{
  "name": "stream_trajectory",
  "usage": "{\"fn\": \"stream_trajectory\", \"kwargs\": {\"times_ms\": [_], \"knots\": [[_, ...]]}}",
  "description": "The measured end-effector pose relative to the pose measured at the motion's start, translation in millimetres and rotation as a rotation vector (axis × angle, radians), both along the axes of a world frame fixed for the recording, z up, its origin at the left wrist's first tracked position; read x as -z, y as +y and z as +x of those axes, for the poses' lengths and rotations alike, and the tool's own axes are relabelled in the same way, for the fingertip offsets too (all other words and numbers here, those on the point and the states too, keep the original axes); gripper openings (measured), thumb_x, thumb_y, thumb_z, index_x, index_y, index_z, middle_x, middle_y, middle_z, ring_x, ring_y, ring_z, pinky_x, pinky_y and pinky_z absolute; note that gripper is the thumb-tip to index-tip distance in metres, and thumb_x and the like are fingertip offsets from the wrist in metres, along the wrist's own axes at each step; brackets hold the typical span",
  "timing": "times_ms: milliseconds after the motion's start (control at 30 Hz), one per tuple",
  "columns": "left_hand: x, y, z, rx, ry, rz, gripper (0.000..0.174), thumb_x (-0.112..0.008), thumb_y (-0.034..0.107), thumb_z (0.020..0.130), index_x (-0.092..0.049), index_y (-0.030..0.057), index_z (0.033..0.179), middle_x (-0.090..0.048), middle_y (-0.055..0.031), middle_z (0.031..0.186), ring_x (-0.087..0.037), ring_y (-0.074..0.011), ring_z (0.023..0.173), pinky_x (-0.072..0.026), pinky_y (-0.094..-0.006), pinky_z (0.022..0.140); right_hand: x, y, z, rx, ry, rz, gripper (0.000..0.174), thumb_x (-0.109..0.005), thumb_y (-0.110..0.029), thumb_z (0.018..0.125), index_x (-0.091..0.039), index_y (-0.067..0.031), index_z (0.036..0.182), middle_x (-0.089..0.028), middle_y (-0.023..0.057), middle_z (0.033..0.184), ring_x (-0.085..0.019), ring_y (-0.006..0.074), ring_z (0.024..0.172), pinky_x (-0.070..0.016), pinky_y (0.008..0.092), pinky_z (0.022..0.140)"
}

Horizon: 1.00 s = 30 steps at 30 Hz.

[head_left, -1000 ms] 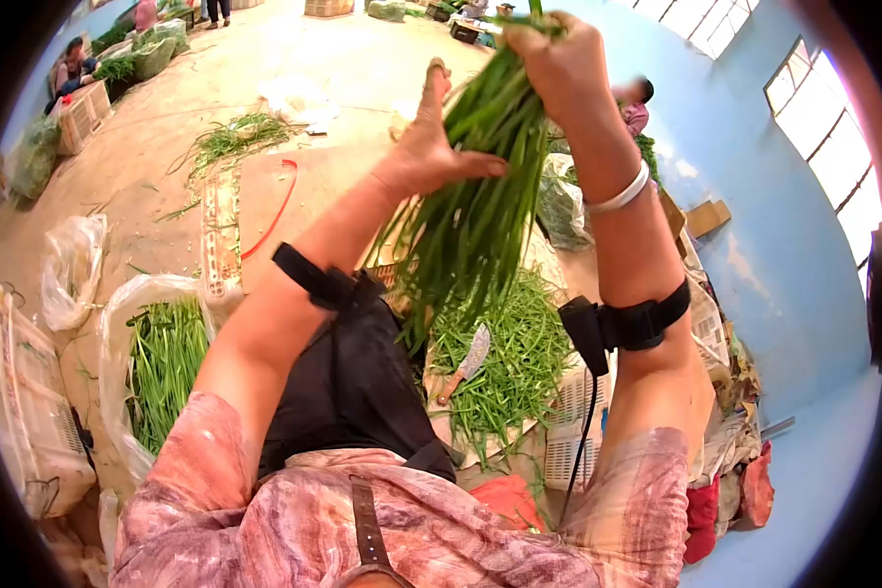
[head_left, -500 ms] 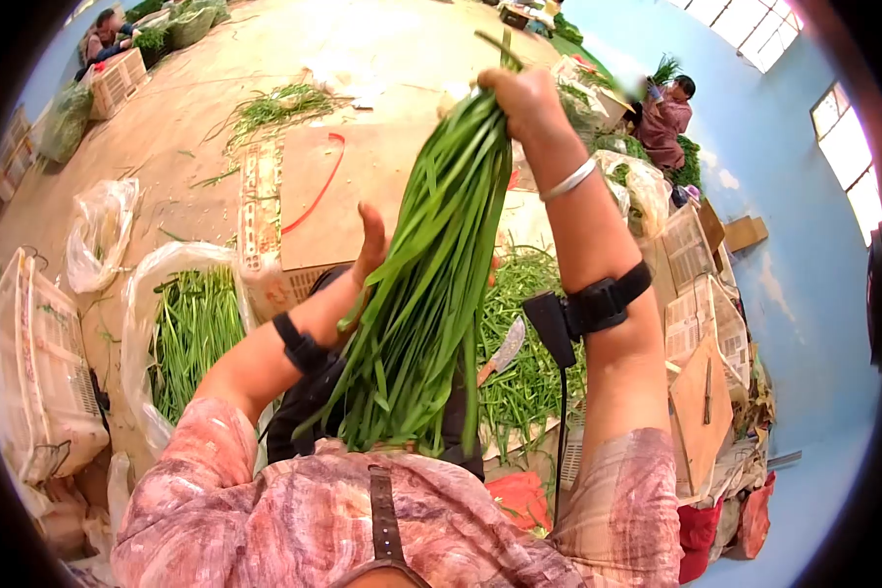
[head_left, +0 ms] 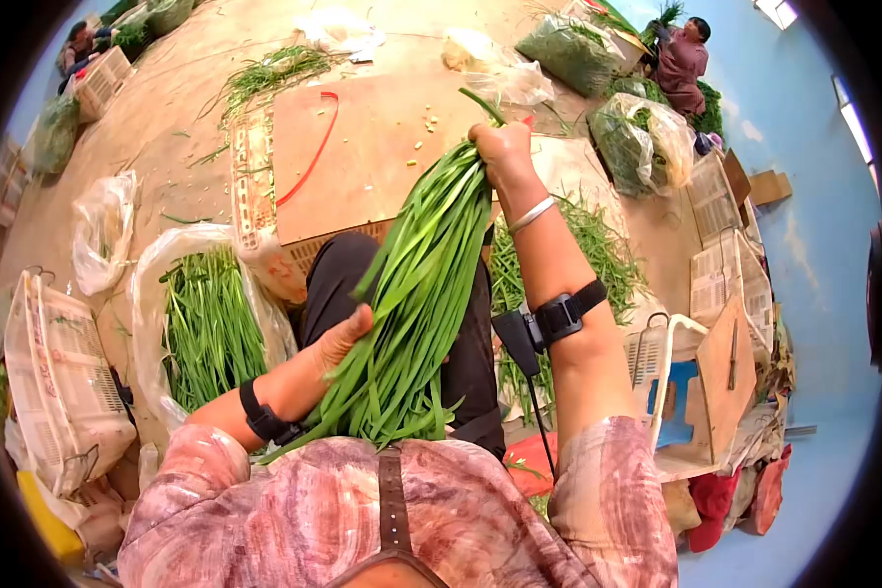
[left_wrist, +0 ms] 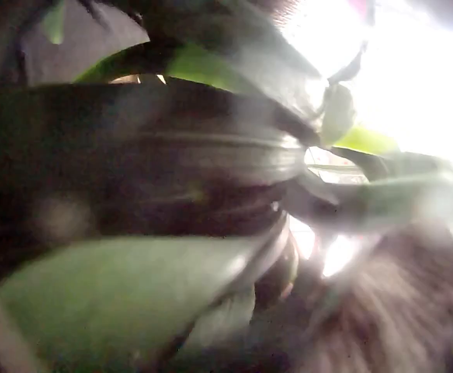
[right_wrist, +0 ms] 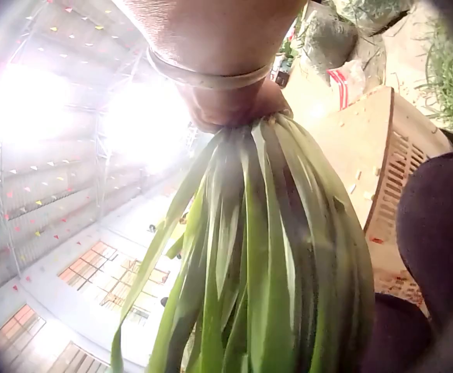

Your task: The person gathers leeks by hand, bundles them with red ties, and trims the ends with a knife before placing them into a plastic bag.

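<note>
In the head view, the right hand [head_left: 505, 155] grips a bunch of long green leaves [head_left: 416, 294] by its upper end, and the leaves hang down over the lap. Lower left, the left hand [head_left: 339, 345] is against the side of the bunch with its thumb up; its fingers are hidden behind the leaves. The right wrist view has the right hand [right_wrist: 238, 105] closed round the gathered ends, with the leaves [right_wrist: 265, 256] fanning out below. Blurred leaves [left_wrist: 125, 295] fill the left wrist view close up.
A board on a crate [head_left: 363, 176] lies ahead. To the left are a plastic-lined container of greens [head_left: 211, 323] and a white crate [head_left: 69, 382]. Loose greens [head_left: 598, 260] lie right of the lap. Another person [head_left: 682, 64] is at the upper right.
The right hand has come down and nearer with the bunch, which hangs lower over the lap. The left hand has moved from beside the bunch's upper part down to its lower left side.
</note>
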<state>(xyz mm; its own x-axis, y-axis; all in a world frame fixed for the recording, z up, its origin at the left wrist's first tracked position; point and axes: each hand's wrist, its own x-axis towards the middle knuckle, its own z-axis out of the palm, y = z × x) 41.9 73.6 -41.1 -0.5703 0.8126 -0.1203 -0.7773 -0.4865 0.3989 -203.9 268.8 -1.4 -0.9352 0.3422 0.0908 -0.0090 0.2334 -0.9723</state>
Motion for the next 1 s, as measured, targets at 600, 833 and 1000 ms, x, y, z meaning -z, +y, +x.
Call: {"fn": "stream_trajectory", "kwargs": {"times_ms": [600,833,1000], "knots": [[53.5,22.9,-22.3,0.273,-0.086,-0.346,0.045,-0.069,0.004,0.066,-0.053,-0.0022,0.107,-0.058,-0.0126,0.077,-0.059,-0.0226,0.066,-0.0484,-0.0335,0.061,64.7,99.6,71.6,-0.018,-0.26,-0.498,0.039,-0.067,-0.03,0.077,-0.058,0.0056,0.089,-0.06,0.0117,0.074,-0.058,0.0219,0.06,-0.0493,0.0383,0.054],[29.8,17.9,-26.6,0.195,-0.011,-0.3,0.059,-0.066,0.006,0.067,-0.044,-0.0075,0.12,-0.055,-0.0111,0.071,-0.056,-0.019,0.058,-0.0471,-0.0288,0.056,65.3,136.9,115.1,-0.145,-0.307,-1.044,0.033,-0.049,-0.032,0.093,-0.053,0.0006,0.098,-0.061,0.0163,0.087,-0.063,0.028,0.072,-0.0556,0.0437,0.066],[0.4,3.4,-33.5,0.094,-0.021,-0.334,0.037,-0.061,0.01,0.071,-0.05,-0.0032,0.104,-0.052,-0.0083,0.072,-0.052,-0.0137,0.057,-0.0429,-0.0263,0.054,21.0,151.6,154.7,-0.153,-0.105,-0.813,0.024,-0.061,-0.014,0.085,-0.054,0.0034,0.1,-0.062,0.0156,0.081,-0.064,0.0233,0.069,-0.0573,0.0347,0.062]]}}
